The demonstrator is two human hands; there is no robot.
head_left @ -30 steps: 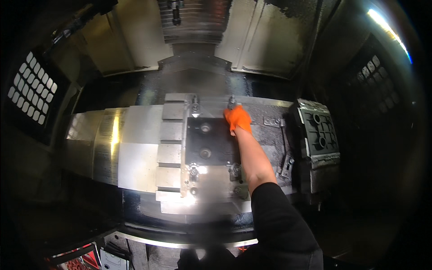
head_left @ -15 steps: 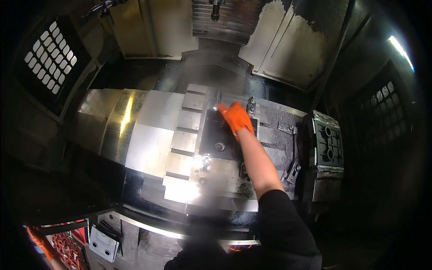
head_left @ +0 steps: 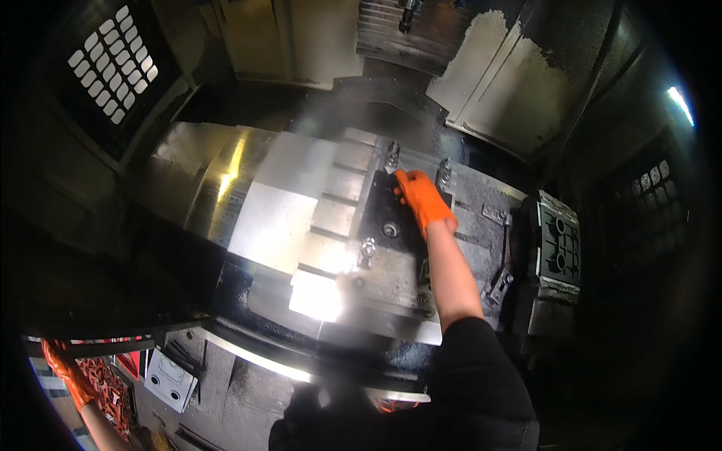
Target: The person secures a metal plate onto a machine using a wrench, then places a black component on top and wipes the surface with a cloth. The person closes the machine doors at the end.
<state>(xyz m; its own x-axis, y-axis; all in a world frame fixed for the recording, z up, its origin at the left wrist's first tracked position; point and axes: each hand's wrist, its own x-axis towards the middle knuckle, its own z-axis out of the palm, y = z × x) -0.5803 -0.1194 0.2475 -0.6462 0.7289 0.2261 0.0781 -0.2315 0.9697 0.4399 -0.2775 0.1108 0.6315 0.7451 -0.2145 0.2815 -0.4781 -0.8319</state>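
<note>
My right hand point(head_left: 424, 201), in an orange glove, is over a black plate point(head_left: 380, 209) with a round hole, fixed on a metal machine table. Its fingers are curled, with the fingertips close to the foot of a bolt clamp point(head_left: 392, 155) at the plate's far edge. Anything inside them is too small to make out. Another bolt clamp point(head_left: 444, 173) stands just beyond the knuckles, and a third bolt point(head_left: 367, 252) rises from the near left corner. At the lower left rim, my left hand point(head_left: 68, 377), also gloved in orange, is stretched out by the machine's front edge; its fingers are unclear.
Loose clamp bars point(head_left: 499, 289) lie on the chip-covered right side of the table. A block with a dark two-ring casting point(head_left: 558, 244) stands further right. A spindle tool point(head_left: 407, 16) hangs at the back. A grey plate with two holes point(head_left: 170, 382) lies low left.
The view has shifted, so the table appears further right. My right hand has drawn back slightly from the far left clamp, its fingers more curled. More of my left hand shows.
</note>
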